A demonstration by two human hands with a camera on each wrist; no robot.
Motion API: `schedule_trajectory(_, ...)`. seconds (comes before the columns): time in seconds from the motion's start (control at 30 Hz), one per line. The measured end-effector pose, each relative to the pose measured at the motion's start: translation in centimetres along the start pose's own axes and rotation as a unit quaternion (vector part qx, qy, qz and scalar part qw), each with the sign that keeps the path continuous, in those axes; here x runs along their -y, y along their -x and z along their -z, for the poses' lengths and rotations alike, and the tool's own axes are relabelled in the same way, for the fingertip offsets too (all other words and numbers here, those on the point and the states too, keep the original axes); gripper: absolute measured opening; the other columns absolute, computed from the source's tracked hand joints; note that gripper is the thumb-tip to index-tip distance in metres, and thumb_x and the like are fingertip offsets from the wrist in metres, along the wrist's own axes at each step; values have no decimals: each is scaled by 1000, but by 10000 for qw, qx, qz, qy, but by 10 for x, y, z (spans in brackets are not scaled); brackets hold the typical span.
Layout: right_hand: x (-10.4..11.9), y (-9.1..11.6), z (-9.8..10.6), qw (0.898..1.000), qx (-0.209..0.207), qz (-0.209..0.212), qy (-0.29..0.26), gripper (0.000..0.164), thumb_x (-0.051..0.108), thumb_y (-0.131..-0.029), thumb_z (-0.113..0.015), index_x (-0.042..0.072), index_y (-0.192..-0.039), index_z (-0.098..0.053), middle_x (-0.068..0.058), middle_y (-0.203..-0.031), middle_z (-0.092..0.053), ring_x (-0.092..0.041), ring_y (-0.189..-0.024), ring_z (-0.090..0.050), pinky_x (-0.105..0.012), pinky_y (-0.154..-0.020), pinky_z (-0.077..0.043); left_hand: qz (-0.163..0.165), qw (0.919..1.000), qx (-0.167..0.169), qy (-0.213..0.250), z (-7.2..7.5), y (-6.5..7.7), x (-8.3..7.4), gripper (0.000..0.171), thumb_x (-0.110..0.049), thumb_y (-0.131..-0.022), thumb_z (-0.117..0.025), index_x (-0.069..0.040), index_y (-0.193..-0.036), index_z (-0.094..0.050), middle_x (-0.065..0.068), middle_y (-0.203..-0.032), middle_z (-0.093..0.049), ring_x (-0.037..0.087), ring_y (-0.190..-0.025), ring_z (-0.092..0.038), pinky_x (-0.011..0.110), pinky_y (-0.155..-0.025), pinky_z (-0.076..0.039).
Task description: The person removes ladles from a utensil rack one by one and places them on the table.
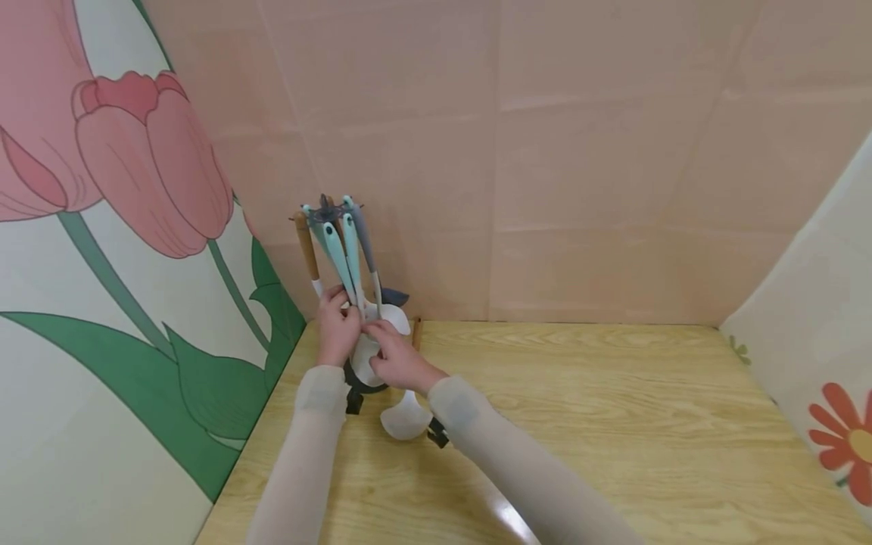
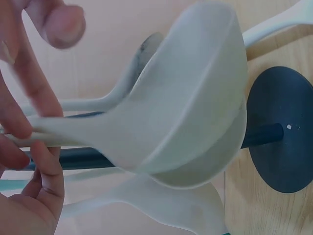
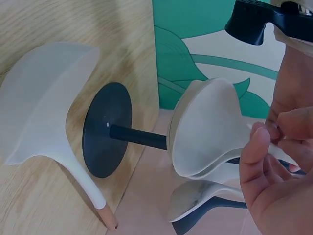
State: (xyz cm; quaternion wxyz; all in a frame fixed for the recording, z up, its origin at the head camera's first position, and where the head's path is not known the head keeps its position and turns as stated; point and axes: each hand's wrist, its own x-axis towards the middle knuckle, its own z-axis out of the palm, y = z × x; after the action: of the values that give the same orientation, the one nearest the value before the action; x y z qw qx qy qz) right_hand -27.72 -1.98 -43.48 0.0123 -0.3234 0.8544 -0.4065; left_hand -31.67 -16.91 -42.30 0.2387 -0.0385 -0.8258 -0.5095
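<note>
Wood-grain table (image 1: 613,409) | hands (image 1: 338,329) (image 1: 403,360) at hanging ladles (image 1: 366,363) | long axes near-vertical, bowls (image 2: 188,93) down

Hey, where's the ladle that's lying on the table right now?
In the head view, the white ladle lies on the wood-grain table left of centre, just right of the dark round stand base, its handle partly hidden by the right hand.

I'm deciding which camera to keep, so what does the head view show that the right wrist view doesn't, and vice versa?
Only the head view: the pink tulips, the red flower and the stand's top hub. Only the right wrist view: the lower pole meeting the round base. Both: the left hand, the right hand, hanging ladles and the loose ladle on the table.
</note>
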Motion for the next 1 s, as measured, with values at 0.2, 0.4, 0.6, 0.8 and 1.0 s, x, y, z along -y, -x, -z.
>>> schedule_trajectory(0.2,-7,3,1,9994,-326,117,82,56,-4,-90,-55,1,-145,-47,-14,-145,-44,-17,-85,-53,-27,-77,-47,111,9997,-142,186,2,0,-1,24,2,-91,-46,7,-93,-69,18,-128,-52,33,-85,-64,39,-76,-52)
schedule_trajectory(0.4,-9,5,5,9990,-411,146,119,56,-2,-89,-55,1,-145,-48,-15,-143,-45,-17,-85,-52,-28,-76,-47,29,9997,-188,127,2,3,1,29,3,-90,-42,11,-92,-70,20,-123,-53,32,-97,-61,41,-82,-54)
schedule_trajectory(0.6,-12,7,8,9989,-466,-73,75,56,0,-89,-56,3,-145,-48,-15,-145,-42,-15,-80,-54,-28,-74,-48,-41,9998,-208,45,4,3,8,32,3,-95,-36,10,-106,-65,23,-120,-54,40,-84,-69,35,-77,-53)
schedule_trajectory(0.8,-16,5,9,9981,-492,-348,144,57,3,-90,-59,3,-146,-46,-12,-147,-41,-14,-80,-56,-27,-73,-49,261,9982,-241,477,8,4,8,28,-4,-103,-41,0,-126,-58,23,-118,-58,44,-76,-71,22,-51,-49)
schedule_trajectory(1.0,-15,2,9,9969,-540,-545,153,57,5,-91,-61,3,-147,-45,-14,-148,-39,-14,-79,-57,-28,-74,-50,496,9973,-465,281,8,3,5,28,-8,-103,-50,-8,-129,-62,17,-113,-64,26,-63,-71,23,-46,-50)
